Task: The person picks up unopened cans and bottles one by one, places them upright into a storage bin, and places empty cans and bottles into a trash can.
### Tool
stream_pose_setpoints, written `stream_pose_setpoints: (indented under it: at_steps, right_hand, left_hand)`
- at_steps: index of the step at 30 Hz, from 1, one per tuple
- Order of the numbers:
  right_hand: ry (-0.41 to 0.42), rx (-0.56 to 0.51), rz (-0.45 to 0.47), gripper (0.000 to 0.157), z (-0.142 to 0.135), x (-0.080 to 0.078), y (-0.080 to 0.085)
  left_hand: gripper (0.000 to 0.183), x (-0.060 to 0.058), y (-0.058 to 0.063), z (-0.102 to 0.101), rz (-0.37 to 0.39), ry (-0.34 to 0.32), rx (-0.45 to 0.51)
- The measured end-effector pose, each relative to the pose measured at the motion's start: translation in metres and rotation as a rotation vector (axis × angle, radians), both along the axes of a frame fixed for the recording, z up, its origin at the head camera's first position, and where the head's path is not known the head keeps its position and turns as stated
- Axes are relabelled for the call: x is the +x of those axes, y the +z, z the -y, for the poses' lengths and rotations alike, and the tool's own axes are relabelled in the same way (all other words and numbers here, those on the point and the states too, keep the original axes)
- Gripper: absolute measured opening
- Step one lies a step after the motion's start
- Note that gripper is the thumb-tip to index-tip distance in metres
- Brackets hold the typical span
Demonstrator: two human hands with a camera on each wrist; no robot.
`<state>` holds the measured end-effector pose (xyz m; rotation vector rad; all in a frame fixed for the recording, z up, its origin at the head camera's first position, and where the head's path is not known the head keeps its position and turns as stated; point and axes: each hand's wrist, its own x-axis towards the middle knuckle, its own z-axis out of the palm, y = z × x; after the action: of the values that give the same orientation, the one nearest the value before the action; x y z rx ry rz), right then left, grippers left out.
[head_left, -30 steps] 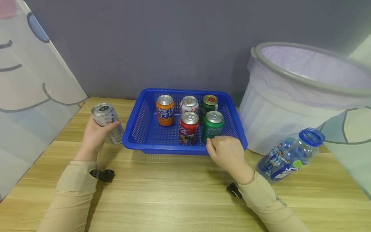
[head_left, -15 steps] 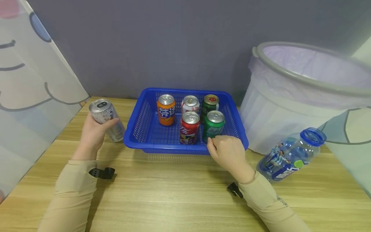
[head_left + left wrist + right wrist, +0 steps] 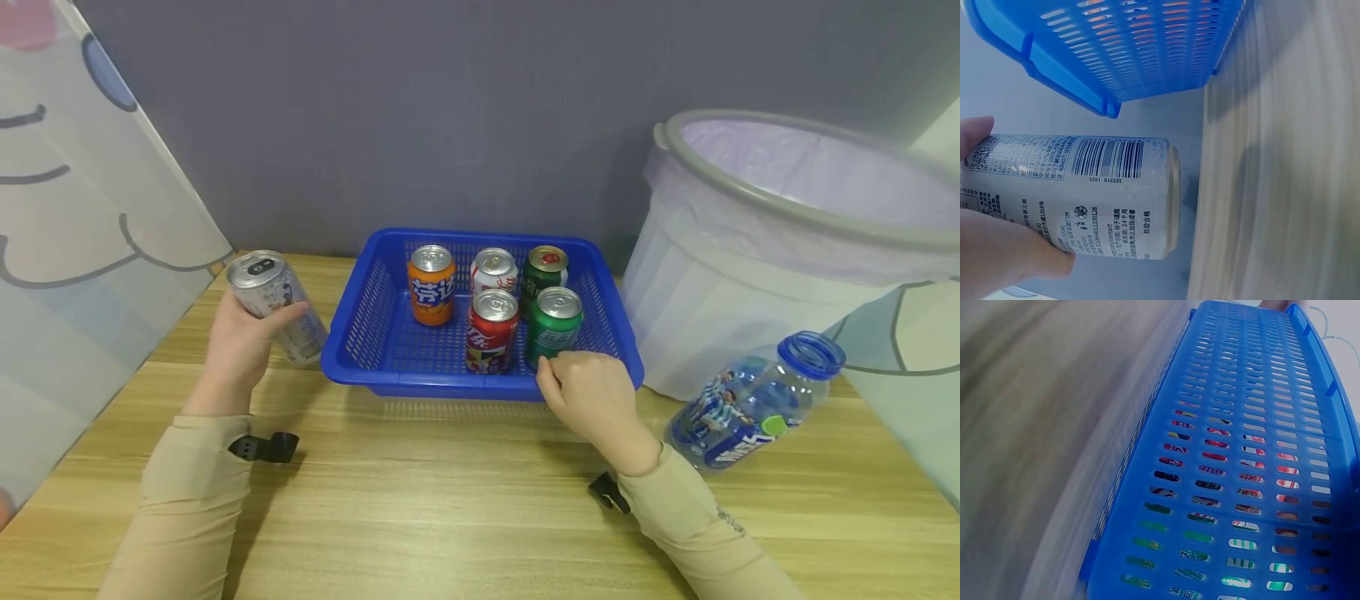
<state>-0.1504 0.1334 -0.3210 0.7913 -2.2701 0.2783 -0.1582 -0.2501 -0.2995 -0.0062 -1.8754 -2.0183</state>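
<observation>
My left hand [image 3: 238,346] grips a tall silver-white drink can [image 3: 1104,194] left of the blue plastic basket [image 3: 420,380]. The can is tilted, its pull-tab top up and its base close over the table. At the basket's front rim, near its right corner, my right hand [image 3: 592,400] is curled over the edge. Through the slots in the right wrist view its fingers [image 3: 1285,531] show inside the wall. Several cans stand in the basket: an orange can [image 3: 432,292], a white can [image 3: 483,279], a red can [image 3: 490,342], a dark green can [image 3: 534,283] and a green can [image 3: 552,337].
To the right, a clear plastic bottle [image 3: 738,408] with a blue neck leans on the wooden table [image 3: 420,500]. Behind it stands a large white bin [image 3: 697,292] with a lilac liner. A grey wall [image 3: 450,108] rises behind the basket.
The left hand and its can have shifted slightly up and left, and the can tilts a little more. The right hand stays at the basket rim; the whole view has drifted slightly.
</observation>
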Motion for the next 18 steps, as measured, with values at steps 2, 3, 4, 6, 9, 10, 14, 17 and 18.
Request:
stream_pose_setpoints:
  at_steps: [2,3,4,6,9,10,14,17,18]
  right_hand:
    - [-0.001,0.000,0.000,0.046,0.000,0.000,0.000]
    - [-0.002,0.000,0.000,0.046,0.000,0.000,0.000]
    - [-0.001,-0.001,0.000,0.046,0.000,0.000,0.000]
    - [-0.001,-0.001,0.002,0.046,0.000,0.001,0.001]
    - [-0.002,-0.002,0.005,0.046,0.000,0.001,0.001]
    - [-0.002,-0.002,0.007,0.046,0.000,0.001,0.001]
    - [-0.003,-0.002,0.006,0.047,0.000,0.001,0.001]
    - [-0.003,-0.003,0.004,0.047,0.000,0.001,0.000]
    - [-0.003,-0.005,0.002,0.046,0.000,0.001,0.000]
  left_hand:
    - [0.061,0.001,0.002,0.000,-0.008,0.001,0.006]
    - [0.061,0.001,0.003,0.000,-0.015,0.000,0.015]
    - [0.062,0.002,0.004,-0.001,-0.019,-0.001,0.019]
    - [0.063,0.003,0.006,-0.001,-0.029,-0.005,0.027]
    - [0.062,0.004,0.009,-0.003,-0.055,-0.015,0.044]
    - [0.062,0.005,0.010,-0.003,-0.062,-0.018,0.050]
    - [0.061,0.008,0.015,-0.005,-0.099,-0.031,0.072]
    - [0.063,0.010,0.019,-0.007,-0.118,-0.034,0.081]
    - [0.063,0.011,0.020,-0.008,-0.125,-0.035,0.082]
